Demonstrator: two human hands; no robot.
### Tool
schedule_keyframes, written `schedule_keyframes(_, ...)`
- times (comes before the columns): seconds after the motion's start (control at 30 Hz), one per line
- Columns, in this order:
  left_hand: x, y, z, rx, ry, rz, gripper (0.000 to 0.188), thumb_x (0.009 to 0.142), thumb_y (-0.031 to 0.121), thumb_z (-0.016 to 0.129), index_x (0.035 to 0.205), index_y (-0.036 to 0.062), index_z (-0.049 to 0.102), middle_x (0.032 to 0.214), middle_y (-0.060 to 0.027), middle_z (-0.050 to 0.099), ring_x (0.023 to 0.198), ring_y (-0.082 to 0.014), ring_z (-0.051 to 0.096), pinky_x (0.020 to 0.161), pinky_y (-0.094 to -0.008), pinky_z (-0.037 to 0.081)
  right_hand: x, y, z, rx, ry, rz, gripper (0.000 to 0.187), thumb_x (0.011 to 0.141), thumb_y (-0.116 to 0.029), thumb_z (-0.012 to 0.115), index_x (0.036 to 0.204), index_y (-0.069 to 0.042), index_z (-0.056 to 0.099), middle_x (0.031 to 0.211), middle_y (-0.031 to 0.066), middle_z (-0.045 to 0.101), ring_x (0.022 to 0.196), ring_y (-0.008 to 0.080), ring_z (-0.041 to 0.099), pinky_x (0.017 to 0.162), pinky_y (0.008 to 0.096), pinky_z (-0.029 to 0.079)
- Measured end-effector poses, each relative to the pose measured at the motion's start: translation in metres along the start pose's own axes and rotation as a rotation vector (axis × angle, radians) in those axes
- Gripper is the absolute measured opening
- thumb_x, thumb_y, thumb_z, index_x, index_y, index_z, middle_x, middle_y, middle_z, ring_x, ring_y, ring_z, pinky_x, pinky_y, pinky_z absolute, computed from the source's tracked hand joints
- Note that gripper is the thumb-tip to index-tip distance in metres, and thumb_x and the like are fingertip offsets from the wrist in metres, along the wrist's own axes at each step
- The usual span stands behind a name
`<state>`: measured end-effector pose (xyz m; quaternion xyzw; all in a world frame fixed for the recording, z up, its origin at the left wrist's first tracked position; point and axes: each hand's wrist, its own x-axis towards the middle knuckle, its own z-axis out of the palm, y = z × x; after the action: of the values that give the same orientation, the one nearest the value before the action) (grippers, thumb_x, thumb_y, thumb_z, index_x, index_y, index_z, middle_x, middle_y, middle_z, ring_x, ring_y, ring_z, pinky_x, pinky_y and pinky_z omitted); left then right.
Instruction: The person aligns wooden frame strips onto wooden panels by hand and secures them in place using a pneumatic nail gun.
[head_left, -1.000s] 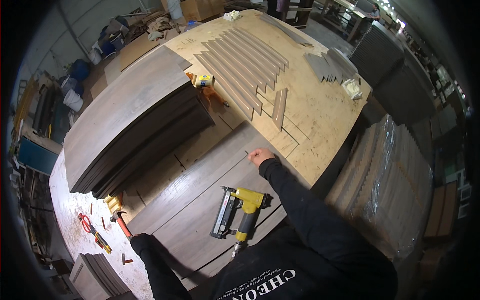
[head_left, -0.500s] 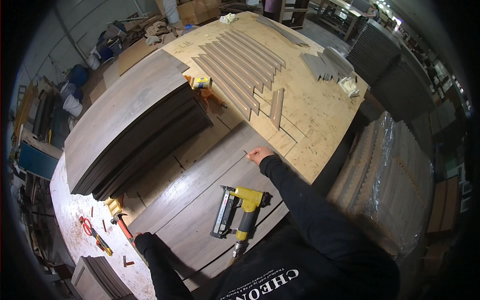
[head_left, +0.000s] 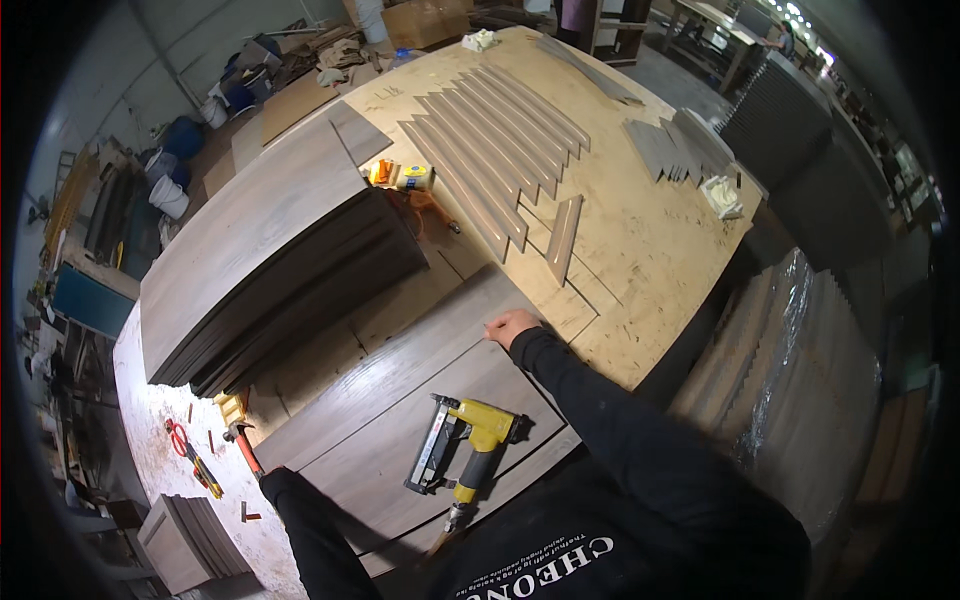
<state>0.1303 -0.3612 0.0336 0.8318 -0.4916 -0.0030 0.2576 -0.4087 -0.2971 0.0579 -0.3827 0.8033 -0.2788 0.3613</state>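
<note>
A wood-grain panel of several grey-brown boards (head_left: 375, 400) lies in front of me, with dark seams between the boards. My right hand (head_left: 512, 328) rests at the panel's right part, its thumb and fingers pinched together at the end of a seam; whatever they hold is too small to make out. At the panel's left edge my left hand (head_left: 268, 473) is mostly covered by its black sleeve, and its fingers are hidden. Close to it lies a claw hammer (head_left: 245, 447) with a red handle. A yellow and black nail gun (head_left: 482, 428) lies on the panel near my body.
Stacked curved panels (head_left: 265, 235) stand at the left. Beyond are rows of pointed strips (head_left: 500, 130) and one loose strip (head_left: 565, 240) on the plywood tabletop (head_left: 640, 290). Red scissors (head_left: 177, 437) and a knife (head_left: 208, 478) lie left. Wrapped panels (head_left: 780, 360) stand right.
The whole view has shifted a little. My right hand has come slightly nearer along the panel, and a small dark sliver seen at its fingertips no longer shows. The left hand stays at the edge.
</note>
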Motion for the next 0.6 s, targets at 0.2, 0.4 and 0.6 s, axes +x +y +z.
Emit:
schedule_keyframes(0.2, 0.003, 0.035, 0.014, 0.091, -0.086, 0.034, 0.032, 0.079, 0.029, 0.058, 0.073, -0.0022, 0.058, 0.067, -0.0163, 0.06, 0.065, -0.0274, 0.06, 0.058, -0.0384, 0.045, 0.001, 0.003, -0.004, 0.088, -0.042, 0.065, 0.021, 0.069, -0.025, 0.071, 0.08, -0.007, 0.068, 0.084, 0.0089, 0.067, 0.078, 0.0202, 0.063, 0.075, 0.0281, 0.047)
schedule_keyframes(0.4, 0.012, 0.05, 0.018, 0.171, -0.146, 0.046, 0.032, 0.079, 0.029, 0.058, 0.072, -0.0023, 0.058, 0.066, -0.0163, 0.06, 0.066, -0.0272, 0.06, 0.058, -0.0385, 0.045, 0.001, 0.003, 0.001, 0.089, -0.03, 0.096, 0.02, 0.07, -0.023, 0.07, 0.08, -0.006, 0.068, 0.084, 0.0072, 0.067, 0.077, 0.0182, 0.063, 0.075, 0.0274, 0.047)
schedule_keyframes(0.6, 0.012, 0.045, 0.017, 0.245, -0.2, 0.033, 0.032, 0.079, 0.029, 0.058, 0.072, -0.0024, 0.058, 0.066, -0.0163, 0.06, 0.066, -0.0269, 0.06, 0.058, -0.0386, 0.045, -0.004, -0.001, -0.001, 0.076, -0.04, 0.1, 0.019, 0.07, -0.023, 0.069, 0.081, -0.007, 0.067, 0.082, 0.0083, 0.067, 0.076, 0.0172, 0.063, 0.074, 0.0265, 0.047)
